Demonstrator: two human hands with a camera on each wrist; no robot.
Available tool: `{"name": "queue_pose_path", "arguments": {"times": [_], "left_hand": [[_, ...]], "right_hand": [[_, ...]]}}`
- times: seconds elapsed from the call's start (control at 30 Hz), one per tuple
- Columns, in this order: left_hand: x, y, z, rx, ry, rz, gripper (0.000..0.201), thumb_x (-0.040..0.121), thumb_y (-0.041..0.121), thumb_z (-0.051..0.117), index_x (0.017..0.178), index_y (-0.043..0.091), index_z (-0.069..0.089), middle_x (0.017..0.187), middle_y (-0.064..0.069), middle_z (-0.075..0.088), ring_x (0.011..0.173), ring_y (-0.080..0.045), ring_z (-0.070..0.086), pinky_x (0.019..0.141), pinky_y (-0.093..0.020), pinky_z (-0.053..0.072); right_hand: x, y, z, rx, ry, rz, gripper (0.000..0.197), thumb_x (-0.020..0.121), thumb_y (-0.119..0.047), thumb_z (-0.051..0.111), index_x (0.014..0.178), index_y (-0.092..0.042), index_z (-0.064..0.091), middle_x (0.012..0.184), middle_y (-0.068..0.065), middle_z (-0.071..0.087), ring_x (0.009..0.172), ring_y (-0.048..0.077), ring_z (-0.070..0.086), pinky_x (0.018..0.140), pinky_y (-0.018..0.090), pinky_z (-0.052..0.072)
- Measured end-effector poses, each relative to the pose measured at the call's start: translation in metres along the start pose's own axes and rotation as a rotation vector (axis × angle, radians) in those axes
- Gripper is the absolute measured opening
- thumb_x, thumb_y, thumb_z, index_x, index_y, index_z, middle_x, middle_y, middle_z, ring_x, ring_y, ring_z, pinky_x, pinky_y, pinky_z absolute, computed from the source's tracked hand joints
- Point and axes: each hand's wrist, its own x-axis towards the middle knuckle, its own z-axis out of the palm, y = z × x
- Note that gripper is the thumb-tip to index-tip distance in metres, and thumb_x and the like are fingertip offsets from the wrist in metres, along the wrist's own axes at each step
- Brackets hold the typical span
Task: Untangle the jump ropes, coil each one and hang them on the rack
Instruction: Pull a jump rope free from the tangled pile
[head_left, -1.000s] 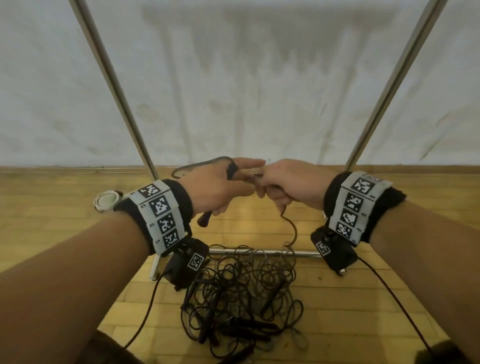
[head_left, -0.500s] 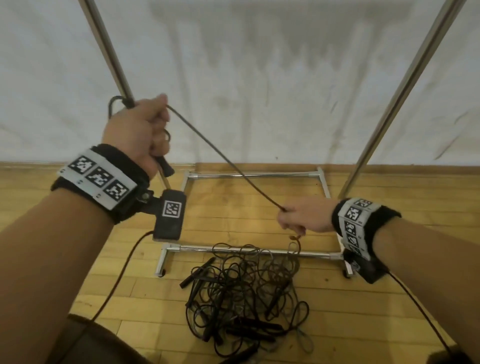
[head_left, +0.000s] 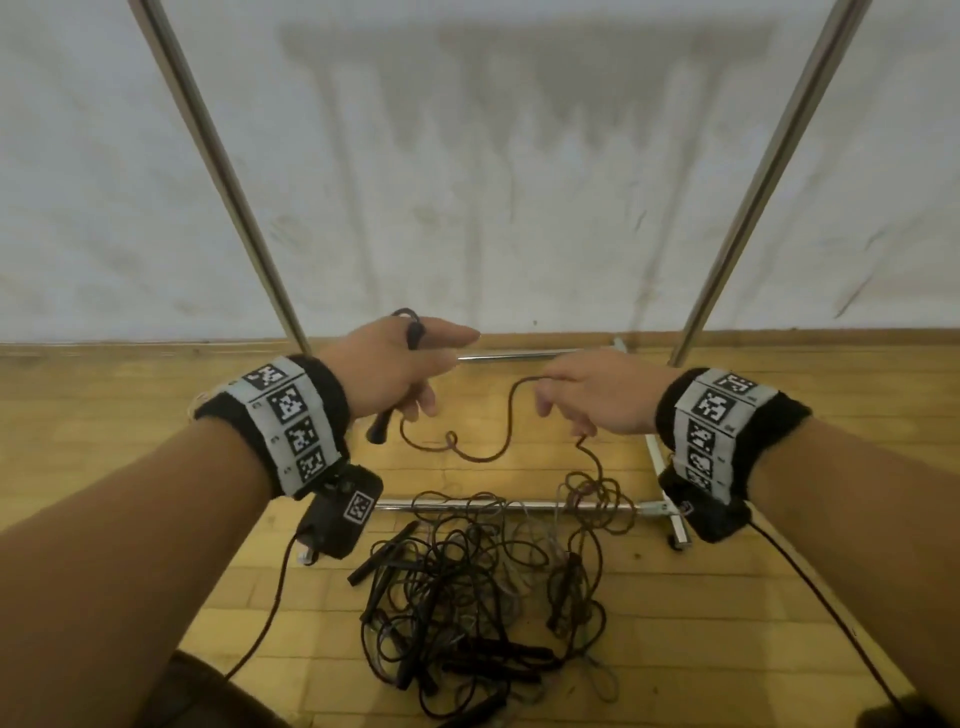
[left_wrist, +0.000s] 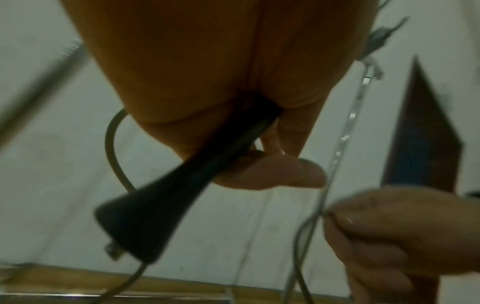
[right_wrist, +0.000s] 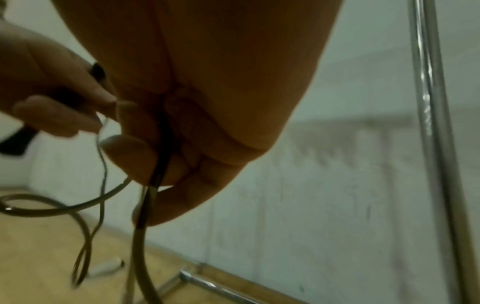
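The metal rack (head_left: 236, 208) stands against the pale wall, its two uprights rising out of view and its base bars resting on the wooden floor (head_left: 104, 395). A tangled pile of jump ropes (head_left: 478, 582) lies on the floor across the near base bar. Above it, the left hand (head_left: 395, 369) is clenched round a black rope handle (left_wrist: 161, 209), whose flared end juts below the fist. The right hand (head_left: 597, 395), level with the left and near it, pinches the brown rope (head_left: 498, 441), which sags in a loop between the hands and trails down into the pile.
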Motion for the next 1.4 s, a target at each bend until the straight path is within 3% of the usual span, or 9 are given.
{"name": "queue_pose_path", "arguments": {"times": [0.1,0.3,0.47,0.63,0.83,1.0,1.13,1.27,1.4], "left_hand": [[0.001,0.017,0.022,-0.07,-0.157,0.108,0.029,0.107,0.035,0.06,0.135,0.039,0.065,0.065,0.002,0.073,0.052,-0.014,0.064,0.054,-0.024,0.053],[-0.002,0.032,0.025,-0.055,-0.023,0.151,0.047,0.082,0.07,0.064,0.082,0.025,0.076,0.055,0.006,0.057,0.044,-0.013,0.046,0.044,-0.023,0.039],[-0.001,0.033,0.018,-0.13,-0.006,0.184,0.044,0.073,0.063,0.078,0.083,0.02,0.074,0.054,0.006,0.045,0.045,-0.015,0.037,0.044,-0.026,0.032],[-0.004,0.04,0.003,-0.373,0.148,0.26,0.025,0.086,0.046,0.078,0.076,0.024,0.072,0.054,0.009,0.043,0.044,-0.012,0.033,0.042,-0.024,0.032],[-0.005,0.04,-0.019,-0.55,0.379,0.258,0.025,0.087,0.03,0.079,0.064,0.022,0.072,0.06,0.004,0.044,0.042,-0.01,0.029,0.039,-0.022,0.026],[-0.006,0.029,-0.037,-0.618,0.51,0.224,0.029,0.089,0.028,0.078,0.061,0.023,0.07,0.062,0.006,0.049,0.043,-0.008,0.032,0.04,-0.022,0.028],[-0.005,0.017,-0.071,-0.773,0.741,0.135,0.031,0.084,0.026,0.08,0.054,0.024,0.071,0.064,0.007,0.057,0.043,-0.005,0.039,0.038,-0.021,0.031],[-0.004,-0.012,-0.087,-0.616,0.818,-0.051,0.017,0.083,0.031,0.079,0.07,0.025,0.071,0.076,0.001,0.066,0.046,-0.008,0.044,0.045,-0.025,0.037],[0.002,-0.021,-0.055,-0.012,0.473,-0.192,0.019,0.095,0.043,0.072,0.114,0.044,0.069,0.078,0.0,0.072,0.052,-0.013,0.061,0.053,-0.032,0.054]], "right_hand": [[-0.009,-0.026,-0.005,0.217,-0.01,-0.074,0.027,0.106,-0.026,0.047,0.098,-0.011,0.069,0.057,-0.006,0.049,0.063,0.018,0.055,0.078,0.034,0.062],[-0.026,-0.038,-0.015,0.313,0.038,-0.148,0.026,0.106,-0.021,0.05,0.094,-0.005,0.067,0.057,-0.003,0.047,0.057,0.014,0.053,0.08,0.036,0.062],[-0.035,-0.039,-0.018,0.222,0.101,-0.174,0.026,0.105,-0.029,0.051,0.094,-0.014,0.068,0.063,0.003,0.061,0.062,0.013,0.064,0.09,0.046,0.055],[-0.035,-0.037,-0.023,0.43,0.219,-0.233,0.022,0.105,-0.02,0.053,0.094,-0.009,0.069,0.057,-0.001,0.05,0.053,0.017,0.049,0.068,0.043,0.054],[-0.024,-0.001,-0.007,0.444,0.096,-0.131,0.024,0.107,-0.018,0.05,0.103,0.001,0.064,0.065,0.003,0.052,0.057,0.013,0.053,0.073,0.03,0.06],[-0.013,0.038,-0.002,0.398,0.078,-0.056,0.022,0.106,-0.023,0.053,0.093,-0.012,0.067,0.064,0.002,0.063,0.064,0.015,0.063,0.085,0.036,0.057],[-0.018,0.074,0.003,0.05,-0.026,0.085,0.027,0.104,-0.044,0.051,0.094,-0.025,0.069,0.078,-0.001,0.075,0.074,0.01,0.072,0.08,0.032,0.053],[-0.024,0.095,0.007,-0.12,-0.062,0.213,0.029,0.105,-0.046,0.048,0.095,-0.027,0.068,0.079,-0.002,0.076,0.081,0.019,0.071,0.08,0.036,0.054],[-0.02,0.069,0.006,-0.173,-0.054,0.204,0.031,0.106,-0.042,0.047,0.092,-0.024,0.068,0.078,0.003,0.075,0.072,0.015,0.066,0.069,0.033,0.048]]}}
